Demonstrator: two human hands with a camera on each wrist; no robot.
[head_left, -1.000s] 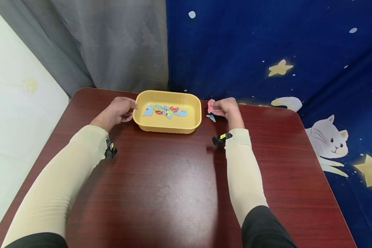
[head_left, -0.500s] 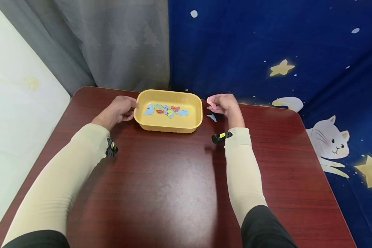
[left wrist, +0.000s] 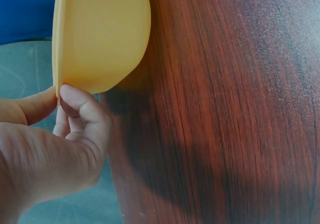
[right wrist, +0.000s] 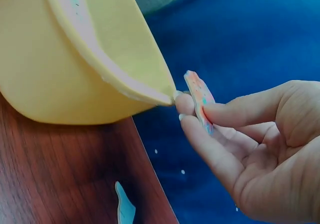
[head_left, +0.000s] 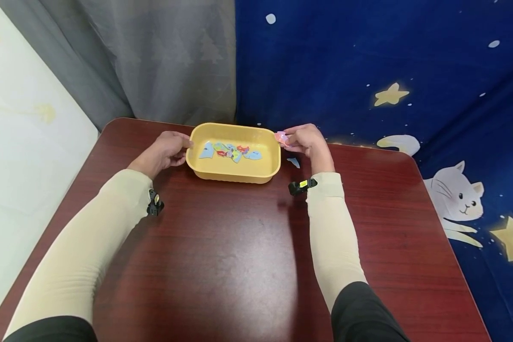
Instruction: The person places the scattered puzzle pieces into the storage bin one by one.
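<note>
A yellow plastic bin (head_left: 232,175) stands at the far side of the table, with several colourful flat puzzle pieces (head_left: 232,153) lying on its floor. My left hand (head_left: 166,149) pinches the bin's left rim between thumb and fingers, as the left wrist view shows close up. At the bin's right end, my right hand (head_left: 309,141) pinches a pink and orange puzzle piece (right wrist: 199,99) between thumb and fingertips, right at the rim. Below that hand, a small light-blue piece (head_left: 293,163) lies on the table.
The dark red wooden table (head_left: 222,247) ends just behind the bin. A grey curtain (head_left: 175,61) and a blue curtain (head_left: 316,61) with stars and a cat hang behind it. A pale wall (head_left: 21,133) is on the left.
My right hand has moved left with the pink piece, from above the light-blue piece to the bin's right rim, turning the piece on the way. The left hand stays on the bin.
</note>
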